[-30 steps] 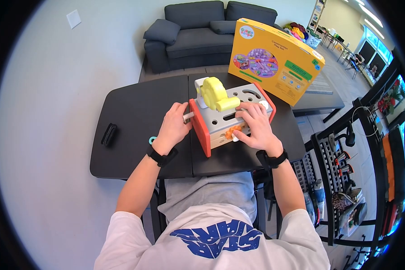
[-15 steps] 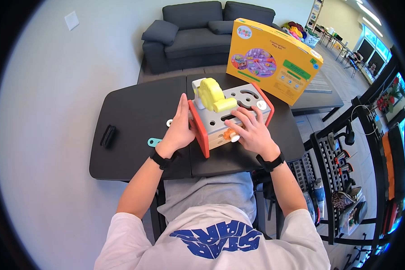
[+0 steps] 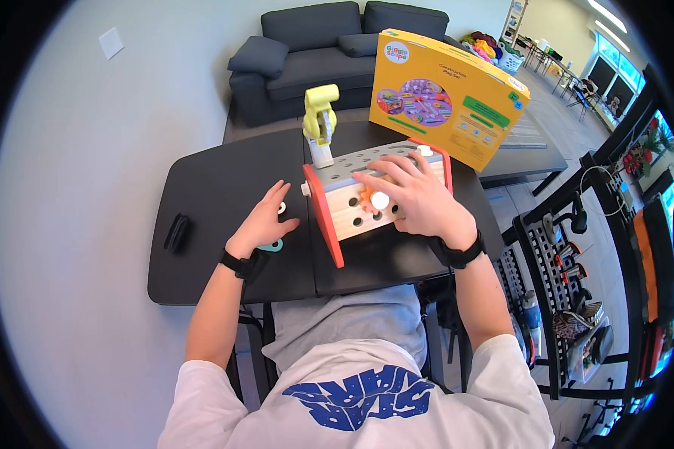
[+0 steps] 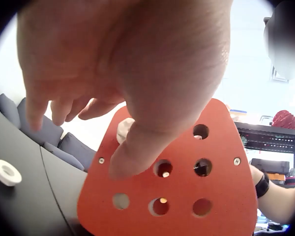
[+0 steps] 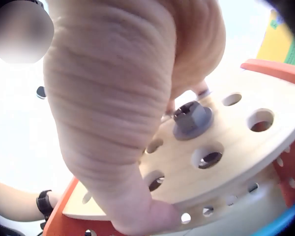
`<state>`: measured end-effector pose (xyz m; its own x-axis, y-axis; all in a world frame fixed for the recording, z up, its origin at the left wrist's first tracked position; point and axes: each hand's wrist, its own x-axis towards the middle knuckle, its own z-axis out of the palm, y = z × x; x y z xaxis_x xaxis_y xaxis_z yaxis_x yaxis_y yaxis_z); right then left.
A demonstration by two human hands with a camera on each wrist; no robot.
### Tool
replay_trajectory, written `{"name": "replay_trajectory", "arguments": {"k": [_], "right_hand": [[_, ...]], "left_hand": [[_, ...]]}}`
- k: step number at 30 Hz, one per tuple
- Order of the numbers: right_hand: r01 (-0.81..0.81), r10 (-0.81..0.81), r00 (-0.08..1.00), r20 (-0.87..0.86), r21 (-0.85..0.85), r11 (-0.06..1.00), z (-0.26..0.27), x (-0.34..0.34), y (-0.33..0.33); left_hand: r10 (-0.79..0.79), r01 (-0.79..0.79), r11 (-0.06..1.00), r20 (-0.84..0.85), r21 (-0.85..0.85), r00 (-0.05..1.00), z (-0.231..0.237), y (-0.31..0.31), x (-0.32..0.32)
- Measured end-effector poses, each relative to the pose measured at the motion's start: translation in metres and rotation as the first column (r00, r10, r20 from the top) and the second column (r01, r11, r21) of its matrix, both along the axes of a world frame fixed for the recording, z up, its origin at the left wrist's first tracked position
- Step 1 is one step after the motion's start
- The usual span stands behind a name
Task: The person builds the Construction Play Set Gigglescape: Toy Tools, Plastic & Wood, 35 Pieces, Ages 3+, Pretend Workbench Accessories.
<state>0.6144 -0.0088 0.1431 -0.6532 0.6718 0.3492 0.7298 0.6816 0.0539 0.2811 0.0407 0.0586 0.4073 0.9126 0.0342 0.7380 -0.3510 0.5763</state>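
In the head view, a toy workbench [image 3: 341, 211] with red ends, a grey top and a wooden front leans back on the table. My right hand [image 3: 430, 206] grips its front panel, fingers at the upper edge and thumb [image 5: 152, 214] at the lower edge. An orange gear [image 3: 367, 199] with a white knob [image 3: 380, 200] is on the front, beside that hand. A yellow piece [image 3: 320, 120] on a pale post rises from the left corner. My left hand [image 3: 262, 222], fingers spread, is left of the red end [image 4: 182, 189], near a white peg [image 3: 305, 189] in it.
A teal strip [image 3: 272, 245] and a white ring [image 4: 8, 173] lie by my left hand. A black object [image 3: 176, 233] is on the table [image 3: 217, 194] at left. A yellow box [image 3: 445, 97] stands behind the workbench; a grey sofa [image 3: 318, 63] is beyond.
The workbench has tipped back, showing more of its front, and the yellow piece now points up. My left hand has moved away from the red end. My right hand has shifted onto the front panel.
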Motion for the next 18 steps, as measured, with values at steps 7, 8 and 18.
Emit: {"name": "replay_trajectory", "arguments": {"k": [7,8,18], "right_hand": [[0.0,0.013,0.998,0.054,-0.235,0.972,0.029,-0.011,0.032],[-0.006,0.023,0.997,0.068,-0.234,0.972,0.031,-0.013,0.036],[0.116,-0.049,0.986,0.16,-0.447,0.887,0.044,-0.039,0.06]], "left_hand": [[0.025,-0.022,1.0,-0.114,0.022,0.993,-0.012,0.006,-0.009],[0.021,-0.018,1.0,-0.112,0.025,0.993,-0.014,0.008,-0.01],[0.037,-0.024,0.999,-0.318,0.046,0.947,-0.028,0.018,-0.008]]}}
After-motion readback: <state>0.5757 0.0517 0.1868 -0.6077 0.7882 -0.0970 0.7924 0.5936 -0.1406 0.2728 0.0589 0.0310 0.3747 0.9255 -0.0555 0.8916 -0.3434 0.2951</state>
